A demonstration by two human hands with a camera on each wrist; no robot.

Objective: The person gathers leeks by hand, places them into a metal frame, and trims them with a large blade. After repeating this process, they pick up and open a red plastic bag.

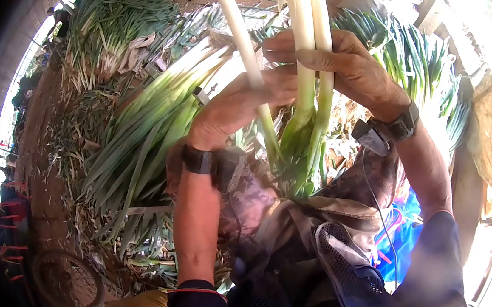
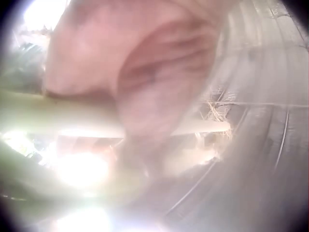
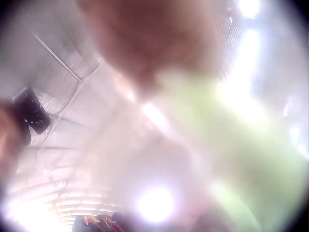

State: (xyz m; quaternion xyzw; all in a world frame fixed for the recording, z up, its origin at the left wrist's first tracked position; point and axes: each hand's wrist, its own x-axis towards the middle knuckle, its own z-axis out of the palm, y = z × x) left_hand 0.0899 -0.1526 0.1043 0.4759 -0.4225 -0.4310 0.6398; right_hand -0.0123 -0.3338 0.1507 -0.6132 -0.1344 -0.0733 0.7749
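Observation:
Long, thick green onions stand upright before the body in the head view, white ends up and green leaves down toward the lap. My right hand [image 1: 360, 69] grips two white stalks [image 1: 302, 16], its thumb laid across their front. To the left, my left hand [image 1: 241, 106] holds a single green onion [image 1: 237, 25] that leans away from the pair. Its fingers reach behind the stalks and are partly hidden. In the left wrist view, the left thumb [image 2: 154, 101] crosses over a pale stalk [image 2: 203, 127] with stringy roots at its end. Blurred green leaves [image 3: 231, 140] fill much of the right wrist view.
A large heap of green onions [image 1: 141, 128] lies at the left, with another pile [image 1: 113, 29] behind it. More stand at the right [image 1: 422, 63]. Leaf scraps cover the ground. A bicycle wheel [image 1: 68, 283] and a blue plastic bag [image 1: 401, 233] are near the body.

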